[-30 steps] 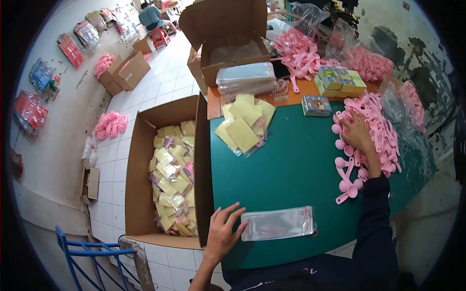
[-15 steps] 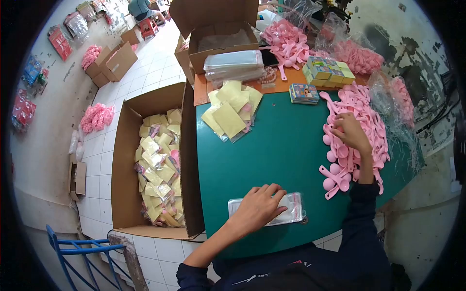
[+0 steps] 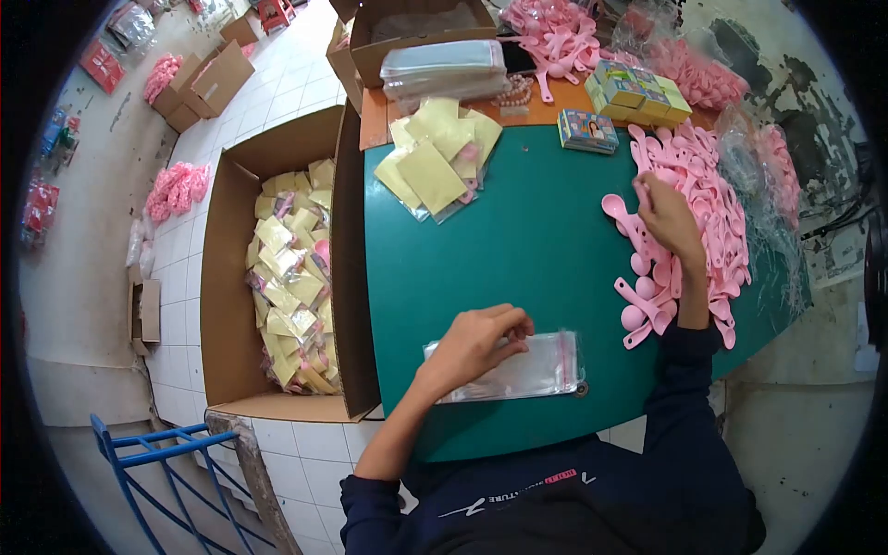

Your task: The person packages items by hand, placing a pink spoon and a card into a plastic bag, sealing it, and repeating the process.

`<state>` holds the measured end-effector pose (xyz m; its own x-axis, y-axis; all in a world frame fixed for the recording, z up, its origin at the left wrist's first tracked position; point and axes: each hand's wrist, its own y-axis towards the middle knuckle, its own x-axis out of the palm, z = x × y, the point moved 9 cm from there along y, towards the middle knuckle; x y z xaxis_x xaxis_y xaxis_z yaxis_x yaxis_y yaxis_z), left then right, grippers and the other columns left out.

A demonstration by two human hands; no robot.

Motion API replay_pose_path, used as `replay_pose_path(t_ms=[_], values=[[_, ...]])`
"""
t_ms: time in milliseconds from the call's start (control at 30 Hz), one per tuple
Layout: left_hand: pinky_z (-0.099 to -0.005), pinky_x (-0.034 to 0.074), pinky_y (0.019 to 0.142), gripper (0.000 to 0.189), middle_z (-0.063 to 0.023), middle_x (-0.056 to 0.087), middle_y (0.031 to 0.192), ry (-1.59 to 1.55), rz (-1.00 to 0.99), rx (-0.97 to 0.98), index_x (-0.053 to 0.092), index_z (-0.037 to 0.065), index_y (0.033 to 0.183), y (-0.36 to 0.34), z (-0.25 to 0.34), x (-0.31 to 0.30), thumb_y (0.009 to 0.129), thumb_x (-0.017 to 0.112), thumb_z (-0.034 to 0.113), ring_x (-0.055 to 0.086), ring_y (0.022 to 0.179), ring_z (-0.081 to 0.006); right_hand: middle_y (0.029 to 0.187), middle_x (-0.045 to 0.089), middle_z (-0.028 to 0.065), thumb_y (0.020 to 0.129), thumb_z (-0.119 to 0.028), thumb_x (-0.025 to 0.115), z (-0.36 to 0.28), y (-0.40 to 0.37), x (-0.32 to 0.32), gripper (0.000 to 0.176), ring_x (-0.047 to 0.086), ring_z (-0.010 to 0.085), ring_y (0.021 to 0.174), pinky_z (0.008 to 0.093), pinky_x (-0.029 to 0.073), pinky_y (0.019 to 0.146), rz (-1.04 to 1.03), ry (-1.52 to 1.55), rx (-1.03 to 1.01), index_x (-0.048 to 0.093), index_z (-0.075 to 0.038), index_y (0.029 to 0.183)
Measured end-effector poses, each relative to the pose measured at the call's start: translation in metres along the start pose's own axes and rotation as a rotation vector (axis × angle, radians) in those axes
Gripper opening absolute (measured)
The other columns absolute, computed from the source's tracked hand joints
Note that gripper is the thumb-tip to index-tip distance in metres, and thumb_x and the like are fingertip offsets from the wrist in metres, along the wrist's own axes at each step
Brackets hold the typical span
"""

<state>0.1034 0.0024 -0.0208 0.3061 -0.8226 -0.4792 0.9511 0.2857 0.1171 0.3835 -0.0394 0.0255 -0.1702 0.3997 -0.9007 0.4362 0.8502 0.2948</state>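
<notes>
- We saw the green tabletop (image 3: 518,250) across the middle of the view, with both hands above it.
- Against its left edge stood an open cardboard box (image 3: 353,277), with wrapped packets (image 3: 289,287) heaped inside, many showing yellow.
- Along the right edge we found the heap of pink spoons (image 3: 717,217), thinning toward the near right corner into a few loose ones.
- By the far left corner lay a cluster of yellow-backed packets (image 3: 435,176), overlapping one another and well apart from both hands.
- Close to the near edge, the stack of clear bags (image 3: 548,365) lay flat, its left part covered by a hand and its right end bare to our view.
- The right hand (image 3: 671,217) was over the heap's left side, its fingers curled in, with spoons beneath and beside them; we could not tell whether they gripped one.
- The left hand (image 3: 476,344) was over the bags, fingers bent and thumb below them, the tips above the stack's middle; we could not tell whether they touched or pinched a bag.
- At the far edge, right of centre, we saw a small picture box (image 3: 589,131).
- One jutting spoon (image 3: 614,206) had its bowl just left of the right fingertips.
</notes>
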Motion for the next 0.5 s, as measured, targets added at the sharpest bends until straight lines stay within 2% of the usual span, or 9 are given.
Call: replay_pose_path(t_ms=[67,100,200,333,400,467,500], values=[[-0.0317,0.050,0.066,0.018,-0.0075,0.062,0.080,0.002,0.007,-0.006,0.058,0.004,0.091,-0.001,-0.002,-0.005,0.076,0.068,0.006,0.063,0.075,-0.0217,0.075,0.059,0.0124,0.079,-0.005,0.051,-0.037,-0.002,-0.023,0.019,0.061,0.0233,0.066,0.0337,0.047,0.061,-0.112,0.191,0.077,0.056,0.000,0.097],[-0.0310,0.051,0.067,0.013,-0.0073,0.064,0.084,-0.044,0.024,-0.004,0.057,0.003,0.088,0.000,-0.003,-0.007,0.078,0.066,0.003,0.063,0.076,-0.0183,0.073,0.058,0.0099,0.081,-0.006,0.051,-0.051,-0.005,-0.027,0.017,0.060,0.0184,0.063,0.0303,0.047,0.059,-0.163,0.287,0.114,0.056,-0.001,0.097],[-0.0302,0.052,0.070,0.015,-0.0106,0.066,0.087,-0.218,0.108,-0.047,0.051,0.002,0.089,-0.003,-0.006,-0.014,0.079,0.063,0.003,0.065,0.079,-0.0190,0.070,0.054,0.0042,0.086,-0.009,0.052,-0.084,-0.015,-0.025,0.016,0.056,0.0084,0.062,0.0234,0.045,0.057,-0.214,0.599,0.042,0.056,-0.001,0.100],[-0.0269,0.051,0.072,0.024,-0.0135,0.068,0.092,-0.674,0.162,-0.241,0.047,0.002,0.101,-0.009,-0.032,-0.014,0.084,0.063,0.005,0.065,0.085,-0.0152,0.071,0.057,0.0049,0.087,-0.008,0.054,-0.125,-0.031,-0.021,0.014,0.059,0.0102,0.063,0.0239,0.046,0.058,-0.387,0.636,-0.053,0.056,-0.001,0.099],[-0.0258,0.051,0.071,0.031,-0.0150,0.067,0.093,-0.809,0.164,-0.371,0.045,0.003,0.108,-0.012,-0.035,-0.015,0.084,0.065,0.006,0.064,0.087,-0.0151,0.072,0.058,0.0054,0.087,-0.008,0.057,-0.124,-0.029,-0.021,0.014,0.060,0.0106,0.065,0.0236,0.046,0.059,-0.336,0.563,-0.058,0.056,0.000,0.099],[-0.0242,0.050,0.070,0.032,-0.0146,0.068,0.092,-0.833,0.195,-0.374,0.047,0.003,0.108,-0.013,-0.034,-0.019,0.084,0.067,0.007,0.064,0.085,-0.0140,0.073,0.059,0.0056,0.088,-0.008,0.057,-0.123,-0.027,-0.022,0.015,0.061,0.0108,0.066,0.0236,0.047,0.060,-0.305,0.492,-0.039,0.056,0.000,0.100],[-0.0234,0.050,0.069,0.032,-0.0143,0.068,0.091,-0.845,0.209,-0.374,0.048,0.003,0.108,-0.012,-0.034,-0.020,0.083,0.068,0.008,0.064,0.084,-0.0134,0.074,0.059,0.0056,0.088,-0.007,0.057,-0.126,-0.027,-0.026,0.015,0.061,0.0109,0.067,0.0234,0.047,0.060,-0.247,0.574,-0.052,0.056,0.000,0.101]])
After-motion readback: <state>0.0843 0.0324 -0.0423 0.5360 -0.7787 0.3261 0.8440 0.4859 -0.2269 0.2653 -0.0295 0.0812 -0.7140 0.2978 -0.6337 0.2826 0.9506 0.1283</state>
